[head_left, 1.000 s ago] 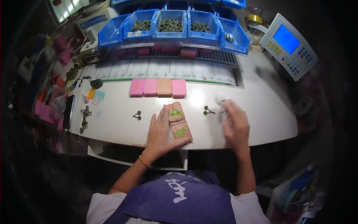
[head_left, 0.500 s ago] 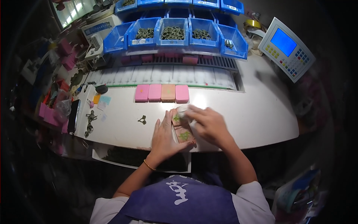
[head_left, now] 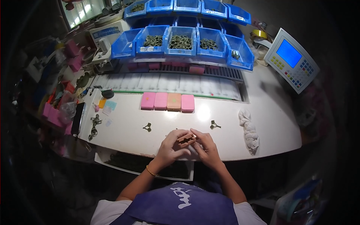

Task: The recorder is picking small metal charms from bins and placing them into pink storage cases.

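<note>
A reddish-brown block-shaped mould (head_left: 186, 140) is held over the table's near edge, its notched end facing up and its halves apparently together. My left hand (head_left: 169, 147) grips it from the left, and my right hand (head_left: 206, 149) closes on its right side. Beyond the hands lie two small dark green branched pieces, one piece (head_left: 147, 127) to the left and the other piece (head_left: 214, 124) to the right. On the right a twisted white cloth pouch (head_left: 249, 133) rests on the tabletop, touched by neither hand.
Pink blocks (head_left: 161, 101) and a brown-orange block (head_left: 174, 102) form a row on the white table (head_left: 225, 144). Blue bins (head_left: 182, 41) of green pieces stand behind. A keypad unit with a blue screen (head_left: 289, 54) is at right, and an open drawer (head_left: 144, 165) lies below.
The mould halves, lying open before, are now together and raised in both hands. My right hand has let go of the white pouch, now at right. A second green piece shows right of the hands.
</note>
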{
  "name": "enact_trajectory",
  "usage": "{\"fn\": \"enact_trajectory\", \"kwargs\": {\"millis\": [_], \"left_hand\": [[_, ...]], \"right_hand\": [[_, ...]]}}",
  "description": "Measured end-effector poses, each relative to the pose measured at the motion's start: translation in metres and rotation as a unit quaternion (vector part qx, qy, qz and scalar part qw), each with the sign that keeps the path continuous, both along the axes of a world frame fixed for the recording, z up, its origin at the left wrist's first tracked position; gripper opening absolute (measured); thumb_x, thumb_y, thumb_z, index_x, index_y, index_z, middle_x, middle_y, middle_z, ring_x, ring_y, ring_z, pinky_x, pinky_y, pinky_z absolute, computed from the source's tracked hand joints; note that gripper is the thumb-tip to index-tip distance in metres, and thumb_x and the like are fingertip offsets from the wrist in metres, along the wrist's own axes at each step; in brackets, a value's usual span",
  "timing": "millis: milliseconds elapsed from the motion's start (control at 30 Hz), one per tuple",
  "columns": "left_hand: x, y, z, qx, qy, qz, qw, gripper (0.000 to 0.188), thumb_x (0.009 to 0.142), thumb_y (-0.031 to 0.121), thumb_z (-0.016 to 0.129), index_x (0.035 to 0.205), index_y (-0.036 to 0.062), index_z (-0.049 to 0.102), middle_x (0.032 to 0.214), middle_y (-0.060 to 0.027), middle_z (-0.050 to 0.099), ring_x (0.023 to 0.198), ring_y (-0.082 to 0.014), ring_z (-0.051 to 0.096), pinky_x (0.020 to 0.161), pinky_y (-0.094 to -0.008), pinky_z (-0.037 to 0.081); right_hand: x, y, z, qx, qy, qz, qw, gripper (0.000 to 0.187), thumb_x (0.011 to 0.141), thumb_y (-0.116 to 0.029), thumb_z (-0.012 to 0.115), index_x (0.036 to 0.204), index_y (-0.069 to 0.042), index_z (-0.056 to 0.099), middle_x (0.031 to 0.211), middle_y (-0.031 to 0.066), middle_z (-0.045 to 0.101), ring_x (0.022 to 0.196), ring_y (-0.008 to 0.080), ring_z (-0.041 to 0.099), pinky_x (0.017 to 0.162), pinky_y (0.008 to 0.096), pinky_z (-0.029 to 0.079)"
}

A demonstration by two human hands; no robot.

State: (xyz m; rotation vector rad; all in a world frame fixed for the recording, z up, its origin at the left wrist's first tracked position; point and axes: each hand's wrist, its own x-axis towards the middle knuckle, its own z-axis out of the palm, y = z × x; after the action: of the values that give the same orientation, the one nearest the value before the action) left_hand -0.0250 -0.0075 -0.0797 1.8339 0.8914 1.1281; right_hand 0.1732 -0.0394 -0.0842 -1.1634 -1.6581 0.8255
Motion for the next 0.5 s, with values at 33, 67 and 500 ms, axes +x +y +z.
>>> {"fn": "enact_trajectory", "kwargs": {"millis": [33, 67, 500], "left_hand": [[-0.003, -0.002, 0.003, 0.029, 0.045, -0.041, 0.998, 0.054, 0.088, 0.024, 0.077, 0.133, 0.004, 0.055, 0.125, -0.0149, 0.058, 0.11, -0.0211, 0.063, 0.09, -0.0334, 0.053], [-0.002, -0.003, 0.008, 0.059, 0.053, -0.017, 0.997, 0.048, 0.089, 0.022, 0.076, 0.13, 0.0035, 0.058, 0.118, -0.0136, 0.065, 0.106, -0.0202, 0.065, 0.087, -0.0317, 0.053], [-0.002, -0.007, 0.023, 0.154, 0.099, 0.162, 0.97, 0.037, 0.086, 0.019, 0.076, 0.118, 0.0031, 0.068, 0.113, -0.0155, 0.071, 0.099, -0.0301, 0.068, 0.084, -0.0375, 0.055]], "right_hand": [[-0.001, 0.002, 0.001, -0.001, 0.002, 0.003, 1.0, 0.05, 0.09, -0.008, 0.068, 0.139, -0.008, 0.056, 0.119, 0.0115, 0.063, 0.101, 0.0276, 0.057, 0.09, 0.0364, 0.05], [-0.002, 0.003, 0.004, 0.004, -0.007, 0.003, 1.0, 0.046, 0.091, -0.009, 0.068, 0.136, -0.008, 0.058, 0.117, 0.0103, 0.063, 0.1, 0.0263, 0.057, 0.087, 0.0356, 0.05], [0.037, 0.016, 0.014, 0.095, -0.126, -0.164, 0.974, 0.037, 0.088, -0.007, 0.069, 0.123, 0.001, 0.058, 0.117, 0.0167, 0.06, 0.108, 0.034, 0.054, 0.094, 0.0403, 0.044]]}}
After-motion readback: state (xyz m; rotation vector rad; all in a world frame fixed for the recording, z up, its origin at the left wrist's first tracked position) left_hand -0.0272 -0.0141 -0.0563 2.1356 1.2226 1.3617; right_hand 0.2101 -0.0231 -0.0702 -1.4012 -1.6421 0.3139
